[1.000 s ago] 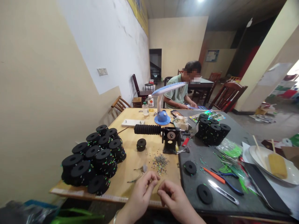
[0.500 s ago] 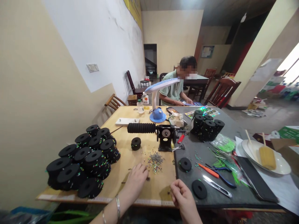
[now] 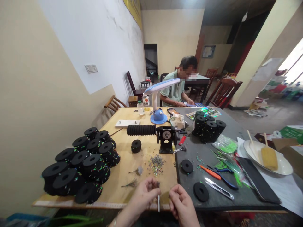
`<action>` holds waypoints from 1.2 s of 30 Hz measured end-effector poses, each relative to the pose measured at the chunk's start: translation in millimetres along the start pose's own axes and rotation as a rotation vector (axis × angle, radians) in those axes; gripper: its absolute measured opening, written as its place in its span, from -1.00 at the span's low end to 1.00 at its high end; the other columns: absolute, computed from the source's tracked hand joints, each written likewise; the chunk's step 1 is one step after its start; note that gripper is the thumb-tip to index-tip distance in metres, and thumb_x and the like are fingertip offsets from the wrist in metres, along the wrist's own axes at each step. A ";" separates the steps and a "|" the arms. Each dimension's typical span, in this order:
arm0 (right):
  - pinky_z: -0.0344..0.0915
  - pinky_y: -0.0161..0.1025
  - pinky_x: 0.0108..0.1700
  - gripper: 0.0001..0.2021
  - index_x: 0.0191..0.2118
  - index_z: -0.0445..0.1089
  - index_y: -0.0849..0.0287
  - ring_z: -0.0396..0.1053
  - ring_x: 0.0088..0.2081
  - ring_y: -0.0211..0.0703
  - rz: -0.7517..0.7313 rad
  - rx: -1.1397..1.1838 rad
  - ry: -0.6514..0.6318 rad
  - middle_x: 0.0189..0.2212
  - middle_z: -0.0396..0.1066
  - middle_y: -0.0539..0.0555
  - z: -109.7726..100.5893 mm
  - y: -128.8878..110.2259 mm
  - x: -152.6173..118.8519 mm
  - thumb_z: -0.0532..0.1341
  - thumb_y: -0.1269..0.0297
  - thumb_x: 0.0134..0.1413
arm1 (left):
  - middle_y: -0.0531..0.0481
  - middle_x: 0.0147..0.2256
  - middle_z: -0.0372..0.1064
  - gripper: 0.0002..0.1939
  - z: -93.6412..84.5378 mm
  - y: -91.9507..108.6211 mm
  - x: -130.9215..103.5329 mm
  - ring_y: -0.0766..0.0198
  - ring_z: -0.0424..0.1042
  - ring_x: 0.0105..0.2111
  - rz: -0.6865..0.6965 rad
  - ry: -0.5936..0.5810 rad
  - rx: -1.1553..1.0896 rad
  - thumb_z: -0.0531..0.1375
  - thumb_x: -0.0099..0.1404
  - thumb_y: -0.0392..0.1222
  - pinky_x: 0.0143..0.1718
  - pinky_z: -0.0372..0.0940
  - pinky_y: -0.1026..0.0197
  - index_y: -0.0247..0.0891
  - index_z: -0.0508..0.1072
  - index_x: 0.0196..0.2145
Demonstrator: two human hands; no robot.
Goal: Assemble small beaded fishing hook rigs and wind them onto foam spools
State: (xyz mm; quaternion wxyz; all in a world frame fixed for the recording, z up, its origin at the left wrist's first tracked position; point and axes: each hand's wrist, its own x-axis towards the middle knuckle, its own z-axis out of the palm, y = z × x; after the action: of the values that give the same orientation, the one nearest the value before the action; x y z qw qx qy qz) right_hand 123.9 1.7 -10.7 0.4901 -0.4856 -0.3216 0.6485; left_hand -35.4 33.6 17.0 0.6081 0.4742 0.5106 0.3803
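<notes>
A thin white stick (image 3: pixel 158 204) is gripped between the thumb and fingers of the left hand (image 3: pixel 146 196) at the near edge of a wooden table (image 3: pixel 132 203); its upper part is partly covered by those fingers. The fingertips of the right hand (image 3: pixel 181 201) are drawn together just beside it, and whether anything is pinched there cannot be made out. Both forearms are cut off by the bottom edge.

Two wispy tufts (image 3: pixel 131 183) are laid left of the hands, and small beads (image 3: pixel 156 161) are heaped just beyond them, too tiny to be told apart. Black foam spools (image 3: pixel 92 162) are stacked at left, the rear ones partly hidden. At right, blue-handled pliers (image 3: pixel 228 181) are set near a white plate (image 3: pixel 286 171).

Farther back, a ribbed black roll (image 3: pixel 141 130) is carried by a small machine (image 3: pixel 166 140), whose dial markings cannot be read. Beyond a blue lamp (image 3: pixel 158 118), what appears to be "100" is printed on a bottle's label (image 3: pixel 146 101). A seated person (image 3: pixel 171 93) is partly blocked by the lamp. On the far wall, a notice (image 3: pixel 208 51) is too small to be read; a yellow banner (image 3: pixel 133 12) is cropped at the top.
</notes>
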 end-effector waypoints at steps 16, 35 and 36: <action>-0.13 -0.42 -0.66 -0.39 -0.52 0.24 0.15 -0.03 -0.76 -0.43 -0.072 -0.139 -0.038 -0.84 0.15 -0.20 12.0 -3.0 -7.2 0.28 -0.38 -0.27 | 0.21 -0.63 0.22 -0.59 16.4 -18.0 -18.7 0.44 0.16 -0.66 -0.113 0.028 -0.148 0.43 -0.10 0.02 -0.68 0.10 0.40 -0.26 0.34 -0.49; -0.06 -0.41 -0.65 -0.43 -0.50 0.30 0.18 0.05 -0.74 -0.39 -0.127 -0.210 -0.046 -0.80 0.15 -0.17 8.3 1.4 -2.7 0.28 -0.32 -0.18 | 0.17 -0.61 0.22 -0.59 21.6 -12.1 -19.6 0.40 0.24 -0.59 -0.084 -0.019 -0.084 0.42 -0.06 0.01 -0.63 0.19 0.39 -0.26 0.29 -0.52; -0.06 -0.41 -0.65 -0.43 -0.51 0.31 0.19 0.05 -0.74 -0.39 -0.131 -0.214 -0.044 -0.80 0.16 -0.17 8.5 0.7 -3.1 0.28 -0.33 -0.18 | 0.18 -0.61 0.21 -0.59 21.7 -11.9 -19.7 0.41 0.23 -0.59 -0.077 -0.017 -0.090 0.42 -0.06 0.01 -0.63 0.19 0.40 -0.26 0.29 -0.53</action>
State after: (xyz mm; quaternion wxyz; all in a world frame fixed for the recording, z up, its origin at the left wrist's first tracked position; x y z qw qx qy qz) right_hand 115.8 -1.0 -7.7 0.4695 -0.4989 -0.4308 0.5875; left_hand -18.0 7.8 11.2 0.6474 0.4297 0.5057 0.3749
